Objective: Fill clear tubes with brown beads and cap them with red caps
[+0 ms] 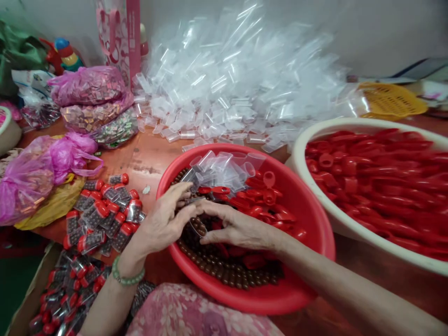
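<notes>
Over the red basin [324, 224] my two hands meet. My right hand [238, 226] curls its thumb and index finger around a clear plastic tube [199, 227] with brown beads showing inside. Close against it, my left hand [170, 217] has its thumb near the tube and its fingers bent around something dark that I cannot make out. Brown bead strings [224, 270] line the near side of the basin. Red plastic caps [276, 212] lie on its right, and empty clear tubes [224, 170] are heaped at its back.
Finished red-capped tubes [105, 214] lie left, with more in a box [66, 294] below. A large pile of clear tubes [238, 79] stands behind. At right is a white basin [301, 154] of red parts. Pink bags [91, 86] and a yellow basket [392, 99] sit farther back.
</notes>
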`<state>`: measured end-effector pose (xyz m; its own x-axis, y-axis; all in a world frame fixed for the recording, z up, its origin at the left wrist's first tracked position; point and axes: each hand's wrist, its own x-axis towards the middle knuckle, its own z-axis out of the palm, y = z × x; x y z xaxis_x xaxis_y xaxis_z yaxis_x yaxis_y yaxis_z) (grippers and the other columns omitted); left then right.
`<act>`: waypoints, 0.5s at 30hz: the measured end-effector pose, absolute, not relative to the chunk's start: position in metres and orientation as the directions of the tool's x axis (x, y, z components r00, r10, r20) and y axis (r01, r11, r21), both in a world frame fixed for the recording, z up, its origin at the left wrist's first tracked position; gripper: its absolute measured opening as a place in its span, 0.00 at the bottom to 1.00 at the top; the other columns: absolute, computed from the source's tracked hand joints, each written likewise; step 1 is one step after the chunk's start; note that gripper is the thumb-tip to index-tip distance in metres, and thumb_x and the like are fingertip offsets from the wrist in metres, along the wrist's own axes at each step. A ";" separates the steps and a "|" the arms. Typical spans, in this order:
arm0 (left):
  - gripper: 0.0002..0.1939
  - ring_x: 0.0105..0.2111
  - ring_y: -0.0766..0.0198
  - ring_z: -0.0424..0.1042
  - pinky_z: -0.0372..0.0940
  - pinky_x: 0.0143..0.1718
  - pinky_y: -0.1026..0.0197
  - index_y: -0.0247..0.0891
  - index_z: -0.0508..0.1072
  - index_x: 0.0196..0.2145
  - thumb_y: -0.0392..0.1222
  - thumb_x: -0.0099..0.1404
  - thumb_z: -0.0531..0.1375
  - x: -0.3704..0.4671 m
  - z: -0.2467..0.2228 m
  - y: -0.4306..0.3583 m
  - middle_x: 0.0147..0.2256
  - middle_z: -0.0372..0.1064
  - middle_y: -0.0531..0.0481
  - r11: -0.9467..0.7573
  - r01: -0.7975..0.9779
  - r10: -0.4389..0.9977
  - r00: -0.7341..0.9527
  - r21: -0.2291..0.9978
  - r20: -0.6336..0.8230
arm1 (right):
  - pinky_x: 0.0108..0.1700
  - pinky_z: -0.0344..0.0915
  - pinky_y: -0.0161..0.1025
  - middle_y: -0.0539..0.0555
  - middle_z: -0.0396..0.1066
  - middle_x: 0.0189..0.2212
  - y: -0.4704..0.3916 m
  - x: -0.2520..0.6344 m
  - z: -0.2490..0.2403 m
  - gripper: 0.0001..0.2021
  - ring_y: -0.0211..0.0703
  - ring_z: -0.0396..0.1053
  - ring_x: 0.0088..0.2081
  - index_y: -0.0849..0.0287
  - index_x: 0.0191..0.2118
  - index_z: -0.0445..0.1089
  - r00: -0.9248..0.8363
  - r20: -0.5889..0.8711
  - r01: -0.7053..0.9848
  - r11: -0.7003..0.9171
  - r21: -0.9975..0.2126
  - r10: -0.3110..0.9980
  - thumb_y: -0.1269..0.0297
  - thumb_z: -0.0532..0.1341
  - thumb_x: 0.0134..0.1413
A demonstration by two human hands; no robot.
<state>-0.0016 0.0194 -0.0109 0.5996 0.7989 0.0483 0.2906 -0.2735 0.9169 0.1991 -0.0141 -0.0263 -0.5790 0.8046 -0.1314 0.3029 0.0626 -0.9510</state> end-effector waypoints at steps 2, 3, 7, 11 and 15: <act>0.31 0.62 0.49 0.61 0.59 0.62 0.47 0.33 0.58 0.63 0.44 0.65 0.60 -0.010 -0.009 0.006 0.62 0.58 0.34 -0.262 0.321 0.771 0.636 0.910 -0.003 | 0.57 0.61 0.45 0.56 0.71 0.47 -0.014 0.200 -0.023 0.16 0.46 0.67 0.51 0.58 0.44 0.69 -0.559 -0.098 0.258 0.060 -0.964 0.823 0.59 0.67 0.51; 0.34 0.64 0.47 0.56 0.56 0.64 0.45 0.32 0.58 0.63 0.44 0.63 0.62 -0.011 -0.007 0.001 0.64 0.55 0.33 -0.274 0.359 0.768 0.640 0.892 -0.021 | 0.55 0.63 0.43 0.55 0.71 0.46 -0.014 0.200 -0.021 0.15 0.45 0.68 0.49 0.58 0.45 0.69 -0.549 -0.088 0.240 0.055 -0.969 0.831 0.60 0.66 0.52; 0.31 0.63 0.48 0.58 0.54 0.65 0.44 0.32 0.61 0.62 0.46 0.65 0.60 -0.003 -0.004 -0.015 0.63 0.58 0.34 -0.254 0.408 0.808 0.588 0.877 -0.040 | 0.49 0.66 0.39 0.53 0.74 0.41 -0.017 0.199 -0.012 0.13 0.43 0.71 0.43 0.58 0.45 0.71 -0.504 -0.016 0.195 0.095 -0.976 0.864 0.61 0.64 0.55; 0.28 0.57 0.53 0.67 0.62 0.60 0.50 0.33 0.63 0.60 0.45 0.65 0.61 0.012 -0.008 -0.021 0.58 0.66 0.38 -0.072 0.241 0.859 0.509 0.968 -0.063 | 0.45 0.66 0.36 0.53 0.76 0.39 -0.021 0.198 -0.005 0.10 0.42 0.72 0.40 0.60 0.42 0.73 -0.476 0.066 0.218 0.190 -0.957 0.877 0.61 0.63 0.57; 0.18 0.46 0.59 0.74 0.68 0.50 0.59 0.35 0.71 0.48 0.40 0.61 0.64 0.015 -0.010 -0.022 0.47 0.74 0.44 0.001 0.133 0.888 0.456 0.991 -0.062 | 0.37 0.66 0.32 0.51 0.76 0.30 -0.026 0.199 0.001 0.07 0.38 0.72 0.32 0.61 0.35 0.74 -0.484 0.069 0.319 0.249 -0.914 0.872 0.65 0.60 0.59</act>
